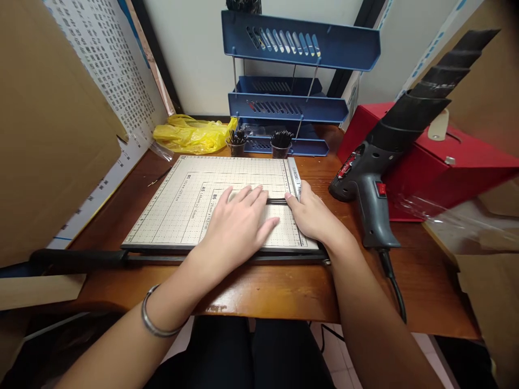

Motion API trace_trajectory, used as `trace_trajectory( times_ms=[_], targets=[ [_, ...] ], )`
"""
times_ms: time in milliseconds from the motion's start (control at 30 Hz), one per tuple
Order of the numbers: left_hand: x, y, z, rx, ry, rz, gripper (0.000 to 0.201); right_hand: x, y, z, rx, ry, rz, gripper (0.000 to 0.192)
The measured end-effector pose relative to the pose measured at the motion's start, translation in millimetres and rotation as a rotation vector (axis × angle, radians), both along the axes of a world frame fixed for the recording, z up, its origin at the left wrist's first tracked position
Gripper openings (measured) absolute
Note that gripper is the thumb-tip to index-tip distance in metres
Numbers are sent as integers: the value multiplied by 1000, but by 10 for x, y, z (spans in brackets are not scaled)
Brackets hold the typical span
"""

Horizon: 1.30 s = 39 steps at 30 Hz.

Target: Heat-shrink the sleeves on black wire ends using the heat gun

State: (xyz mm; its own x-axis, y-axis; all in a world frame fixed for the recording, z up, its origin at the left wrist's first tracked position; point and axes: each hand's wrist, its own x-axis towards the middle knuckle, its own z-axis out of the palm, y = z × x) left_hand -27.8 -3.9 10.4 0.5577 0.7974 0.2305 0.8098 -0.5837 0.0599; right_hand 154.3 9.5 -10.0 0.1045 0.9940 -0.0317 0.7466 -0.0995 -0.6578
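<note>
A paper cutter (170, 216) with a cream gridded board lies on the desk, its black blade arm (158, 260) low along the near edge. My left hand (241, 216) lies flat on the board, fingers stretched and thumb spread. Several thin black strips (276, 201) lie side by side on the board between my hands; their left ends are hidden by my left fingers. At the board's right edge guide (292, 170), my right hand (308, 210) has its thumb on the strips' right ends. Its other fingers curl beyond the guide, partly hidden.
Two small cups (281, 145) (237, 143) of thin black pieces stand behind the board. Farther back are a blue tiered tray (287, 108) and a yellow plastic bag (194, 135). To the right, a heat gun (371, 178) with a cord leans by a red box (466, 162).
</note>
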Motion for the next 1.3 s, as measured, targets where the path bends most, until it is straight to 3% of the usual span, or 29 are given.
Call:
trace_trajectory(
  times_ms=[100, 367, 500, 567, 700, 767, 933, 1167, 1300],
  targets=[
    [-48, -93, -75, -19, 26, 41, 68, 1, -1, 2, 0, -8, 6, 38],
    [-72, -65, -53, -109, 84, 51, 70, 9, 5, -9, -14, -7, -12, 42],
    [-71, 102, 128, -76, 96, 4, 59, 3, 4, -10, -15, -11, -14, 43],
    [-67, 260, 272, -59, 111, -8, 42, 0, 2, -8, -10, -11, -9, 43],
    [-67, 609, 503, -164, 95, -35, 27, -6, -4, 6, -4, -13, -4, 46],
    [-67, 729, 538, -237, 66, -121, 22, -8, -9, 19, -7, -14, 0, 49],
    [-73, 797, 443, -282, -13, -266, 19, -6, -23, 38, -24, -15, 3, 54],
    [-162, 705, 310, -125, 54, -216, 22, 6, -32, 24, -62, -13, -63, 62],
    [-202, 686, 275, -70, 50, -265, 23, 7, -36, 31, -49, -14, -45, 59]
  ],
)
